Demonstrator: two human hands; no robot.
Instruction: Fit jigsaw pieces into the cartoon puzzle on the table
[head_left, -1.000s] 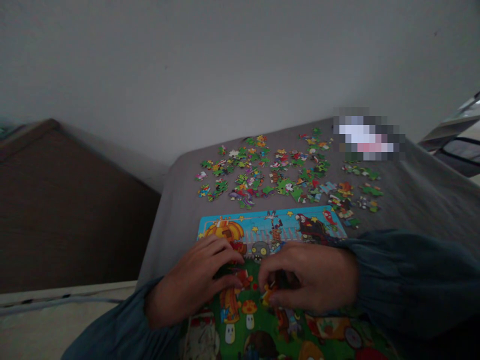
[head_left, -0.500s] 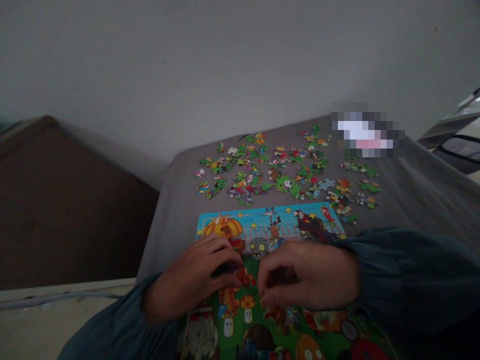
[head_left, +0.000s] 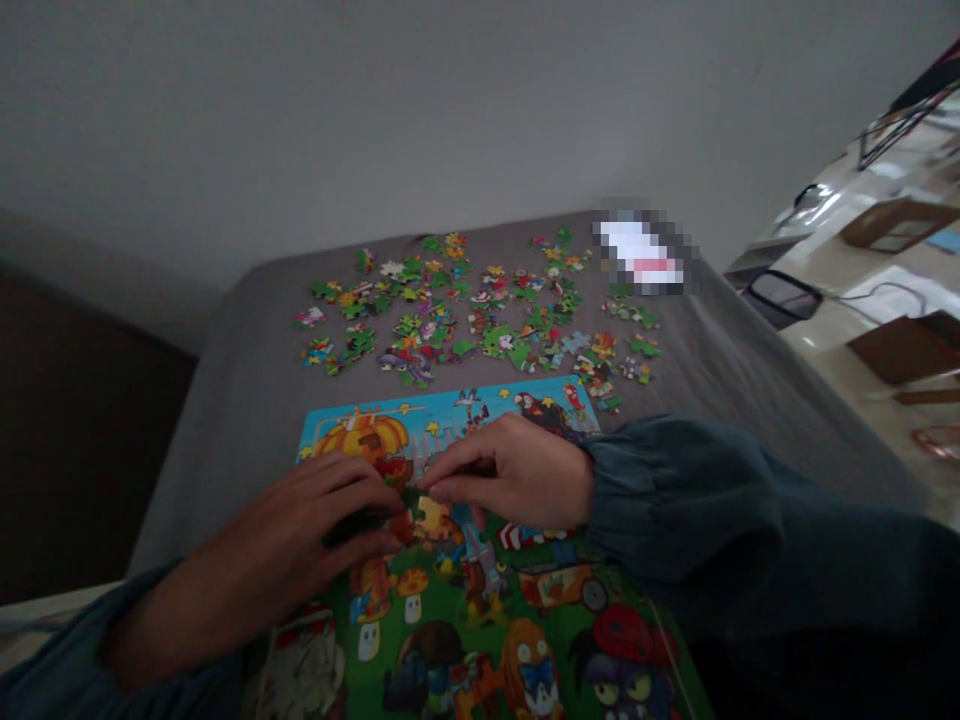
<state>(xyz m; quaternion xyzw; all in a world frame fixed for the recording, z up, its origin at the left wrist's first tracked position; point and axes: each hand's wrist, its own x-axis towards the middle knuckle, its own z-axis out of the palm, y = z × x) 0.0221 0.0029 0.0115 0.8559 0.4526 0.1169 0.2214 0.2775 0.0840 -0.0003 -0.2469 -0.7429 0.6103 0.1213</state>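
Note:
A colourful cartoon jigsaw puzzle lies in front of me, with a blue sky strip along its far edge and green below. My right hand reaches over its middle, thumb and forefinger pinched on a yellowish puzzle piece. I cannot tell whether that piece is seated in the picture. My left hand rests on the puzzle's left side, fingers bent and thumb apart. A red patch of the puzzle shows by its fingertips.
Several loose puzzle pieces are spread on the grey cloth beyond the puzzle. A blurred-out bright object lies at the far right. Brown boxes stand on the floor to the right.
The view has swung right. My right hand has moved up the puzzle with the yellowish piece, closer to my left hand. The left hand stays near the red patch.

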